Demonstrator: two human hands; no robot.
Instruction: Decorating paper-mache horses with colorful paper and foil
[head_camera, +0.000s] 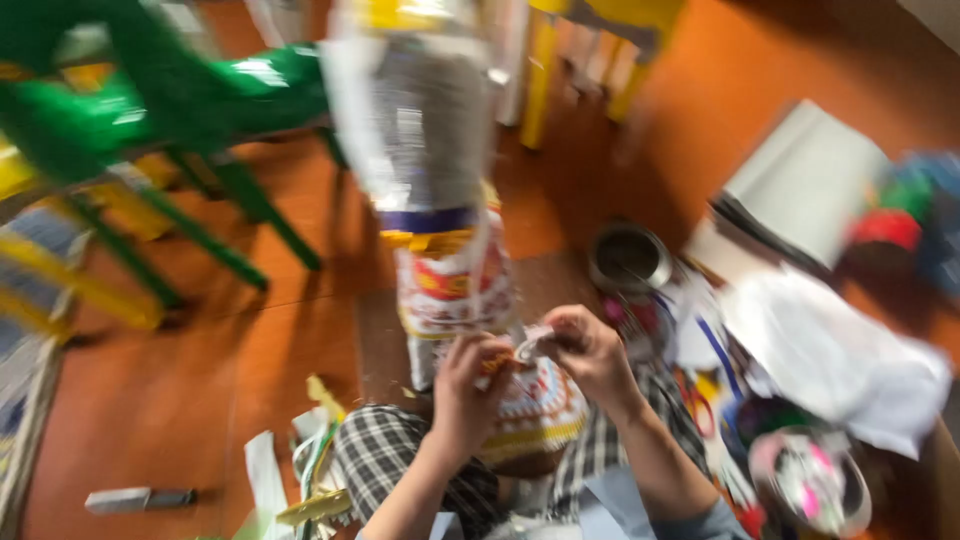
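Note:
The picture is blurred by motion. A tall figure of paper and foil (432, 170) rises from my lap, silver above, with purple, yellow, red and white bands lower down. Its round patterned base (540, 410) rests between my checked trouser legs. My left hand (468, 388) grips the lower part of the figure. My right hand (588, 350) pinches a small pale strip of paper (530, 342) against it, next to my left fingers.
Green chairs (180, 110) and yellow furniture legs (540, 80) stand on the orange floor (160, 400). A round metal tin (628, 258), white sheets (830, 350), coloured paper scraps and a bowl (812, 482) lie at right. A small grey block (135, 498) lies at left.

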